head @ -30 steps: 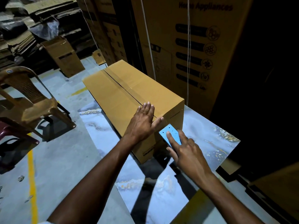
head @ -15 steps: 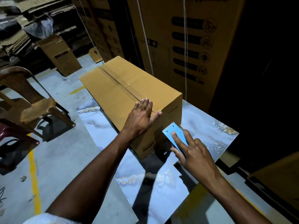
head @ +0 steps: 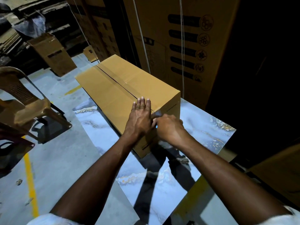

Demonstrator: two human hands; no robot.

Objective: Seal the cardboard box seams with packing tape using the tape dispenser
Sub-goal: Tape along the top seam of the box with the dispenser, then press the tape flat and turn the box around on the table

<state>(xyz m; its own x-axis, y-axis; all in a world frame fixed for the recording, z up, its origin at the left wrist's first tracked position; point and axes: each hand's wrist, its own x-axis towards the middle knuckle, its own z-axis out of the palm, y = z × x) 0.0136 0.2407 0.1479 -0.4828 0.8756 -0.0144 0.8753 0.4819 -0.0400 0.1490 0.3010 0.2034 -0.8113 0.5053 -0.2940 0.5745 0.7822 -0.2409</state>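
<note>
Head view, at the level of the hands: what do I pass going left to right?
Brown plastic chair → left hand, flat on the cardboard box → right hand, at the box's near end → bare marbled table.

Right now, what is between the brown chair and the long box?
Head view: grey floor with a yellow mark, then the marbled table under the box.
</note>
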